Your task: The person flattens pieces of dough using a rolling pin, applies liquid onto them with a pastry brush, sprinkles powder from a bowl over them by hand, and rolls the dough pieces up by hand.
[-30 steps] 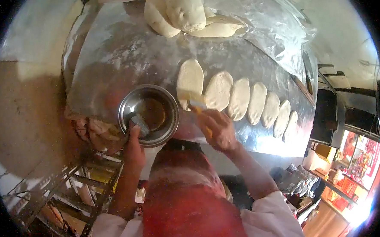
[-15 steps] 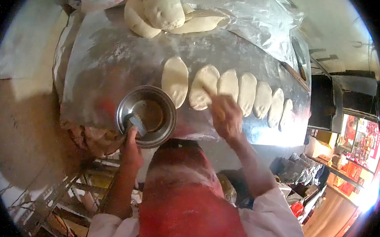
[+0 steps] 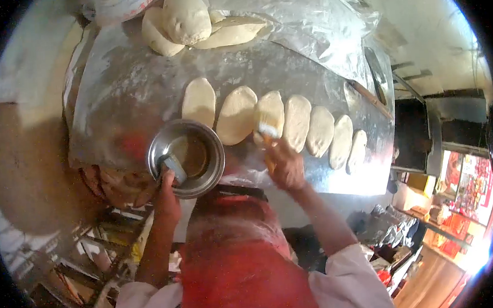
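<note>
Head view: a brush (image 3: pixel 268 130) is held at the lower part of the third flat dough piece (image 3: pixel 269 101), counted from the left; whether the bristles are pressed down cannot be told. Its handle is gripped by the right hand (image 3: pixel 286 164), whose fingers are curled closely around it. Seven flat oval pieces are laid in a slanting row on the metal table (image 3: pixel 126 93). Left of the brush, a metal bowl (image 3: pixel 221 155) is grasped at its near-left rim by the left hand (image 3: pixel 169 200), with the thumb over the edge beside a grey block (image 3: pixel 175 168) inside. The lower end of the leftmost piece is hidden by the bowl. Farther back, larger dough lumps (image 3: pixel 186 17) are heaped beside clear plastic sheeting (image 3: pixel 318 27).
</note>
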`<state>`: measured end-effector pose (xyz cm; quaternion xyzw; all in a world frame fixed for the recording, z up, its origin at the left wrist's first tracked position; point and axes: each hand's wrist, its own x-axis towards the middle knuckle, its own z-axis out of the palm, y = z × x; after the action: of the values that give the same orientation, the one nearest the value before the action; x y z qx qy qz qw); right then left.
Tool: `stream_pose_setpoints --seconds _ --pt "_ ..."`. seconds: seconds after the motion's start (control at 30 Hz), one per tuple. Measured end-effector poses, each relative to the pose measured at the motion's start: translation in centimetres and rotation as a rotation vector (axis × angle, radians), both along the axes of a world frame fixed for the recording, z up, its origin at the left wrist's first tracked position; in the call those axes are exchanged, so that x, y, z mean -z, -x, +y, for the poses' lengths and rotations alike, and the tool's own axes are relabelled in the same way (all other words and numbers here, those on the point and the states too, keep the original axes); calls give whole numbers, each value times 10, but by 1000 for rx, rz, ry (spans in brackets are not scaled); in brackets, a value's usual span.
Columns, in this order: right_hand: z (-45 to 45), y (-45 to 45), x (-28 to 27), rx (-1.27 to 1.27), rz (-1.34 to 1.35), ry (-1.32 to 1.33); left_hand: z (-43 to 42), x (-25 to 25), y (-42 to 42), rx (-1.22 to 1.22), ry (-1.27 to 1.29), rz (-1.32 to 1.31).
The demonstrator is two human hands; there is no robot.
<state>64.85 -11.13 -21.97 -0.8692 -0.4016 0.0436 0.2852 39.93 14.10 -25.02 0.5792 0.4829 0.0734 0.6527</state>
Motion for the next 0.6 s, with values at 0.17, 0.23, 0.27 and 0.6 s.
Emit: stream_pose_setpoints --seconds 0.17,0.23,0.27,0.6 --pt "-22 -21 -32 -82 14 -176 -66 -33 -21 -386 322 -126" --pt "-3 -54 -21 -25 -4 -148 -91 -21 -14 -420 305 -103" --pt "-3 -66 -4 -65 -41 -172 -102 -19 -11 -446 297 -80" --pt "-63 -88 -29 -63 -76 -182 -160 -20 -23 -710 472 -172"
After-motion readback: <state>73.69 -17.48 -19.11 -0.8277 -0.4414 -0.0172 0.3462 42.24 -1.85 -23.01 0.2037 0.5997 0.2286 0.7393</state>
